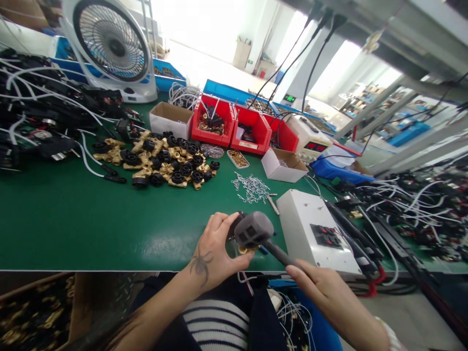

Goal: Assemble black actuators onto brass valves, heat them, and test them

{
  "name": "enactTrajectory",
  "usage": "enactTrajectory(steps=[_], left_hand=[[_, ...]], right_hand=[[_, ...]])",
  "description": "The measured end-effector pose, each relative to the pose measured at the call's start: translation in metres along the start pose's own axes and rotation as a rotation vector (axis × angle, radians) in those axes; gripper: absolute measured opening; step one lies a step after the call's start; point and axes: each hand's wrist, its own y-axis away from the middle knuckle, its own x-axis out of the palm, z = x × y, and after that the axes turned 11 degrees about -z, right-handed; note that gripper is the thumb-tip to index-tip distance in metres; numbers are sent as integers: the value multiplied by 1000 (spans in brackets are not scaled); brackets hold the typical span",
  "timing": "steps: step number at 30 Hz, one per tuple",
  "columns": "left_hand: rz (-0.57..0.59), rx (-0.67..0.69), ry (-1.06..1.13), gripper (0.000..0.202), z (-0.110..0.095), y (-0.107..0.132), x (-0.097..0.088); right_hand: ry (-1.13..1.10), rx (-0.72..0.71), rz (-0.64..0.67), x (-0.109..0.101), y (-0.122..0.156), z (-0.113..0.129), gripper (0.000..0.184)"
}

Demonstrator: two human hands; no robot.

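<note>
My right hand (323, 285) is closed around the handle of a grey-black rubber mallet (255, 227). The mallet's head hangs over the front of the green bench and hides much of the workpiece. My left hand (217, 251) curls around that workpiece, a black and brass fitting (243, 250), with thumb and fingers on either side of it. Whether the mallet touches the fitting cannot be made out. Just beyond the hands lie a pile of small wire clips (251, 187) and a slim metal tool (273, 204).
Brass fittings with black caps (164, 161) are heaped at centre left. Red bins (213, 119), a white carton (284, 165) and a fan (113, 46) stand behind. A grey switch box (310, 234) sits right of my hands. Cabled black assemblies (420, 209) crowd the right side.
</note>
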Motion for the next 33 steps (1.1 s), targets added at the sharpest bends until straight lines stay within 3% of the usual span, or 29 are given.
enactTrajectory(steps=[3,8,13,16,19,22,26,28,30,31,33], left_hand=[[8,-3,-6,65,0,0,-1],[17,-24,-28,68,0,0,-1],[13,-67,4,67,0,3,0],[-2,-70,30,68,-1,6,-2],[-23,-3,38,67,-7,5,-8],[-52,93,46,63,-17,2,-16],[-104,233,34,55,-33,-4,-28],[-124,297,21,53,-40,-5,-31],[-136,359,6,51,-46,-5,-33],[-138,384,-5,50,-49,-4,-33],[-129,415,-35,46,-53,-2,-34]], right_hand=[[-37,15,-47,-7,0,2,61],[-179,145,-378,-46,-26,6,59],[-65,182,-592,-65,-105,-11,31],[17,189,-640,-64,-158,-29,21],[34,169,-631,-61,-194,-38,19],[11,94,-687,-59,-198,-31,18],[-72,-45,-789,-48,-147,-1,38],[-202,-87,-585,-34,-106,16,47],[-582,-85,-157,-16,-67,31,61],[-698,-64,-5,-6,-51,37,65],[-919,-31,121,11,-30,45,64]])
